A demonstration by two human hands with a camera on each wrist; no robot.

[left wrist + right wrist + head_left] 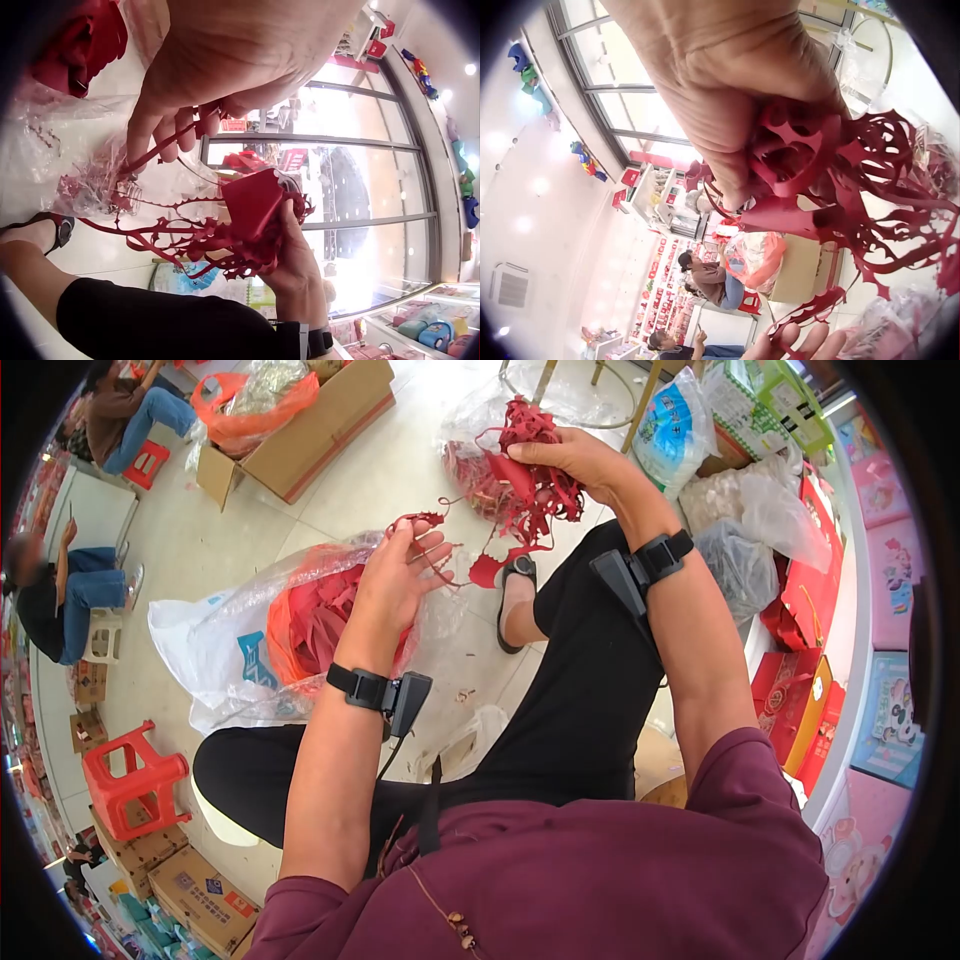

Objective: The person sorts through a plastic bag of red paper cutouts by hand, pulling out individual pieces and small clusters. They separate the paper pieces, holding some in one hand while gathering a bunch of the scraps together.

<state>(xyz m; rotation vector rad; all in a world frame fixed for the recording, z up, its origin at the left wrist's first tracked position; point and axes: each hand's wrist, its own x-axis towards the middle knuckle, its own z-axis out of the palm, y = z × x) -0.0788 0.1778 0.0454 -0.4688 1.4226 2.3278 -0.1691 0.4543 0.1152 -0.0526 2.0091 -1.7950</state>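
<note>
A tangled bunch of red cut strips (545, 490) hangs from my right hand (592, 460), whose thumb and fingers grip it; the right wrist view shows the bunch (802, 165) close up under the palm. A flat red piece (253, 202) is among the strips in the left wrist view. My left hand (393, 575) holds a thin red strip (169, 142) between thumb and curled fingers, apart from the bunch. Below the left hand, red pieces (325, 625) lie in an orange-lined plastic bag. Clear plastic with red scraps (475, 480) lies behind the bunch.
A white bag (205, 650) lies at the left beside the red pieces. A cardboard box (330, 430) stands ahead, a red stool (135, 775) at lower left. Two seated people are at far left. Bags (740, 560) and red boxes (790, 700) line the right side.
</note>
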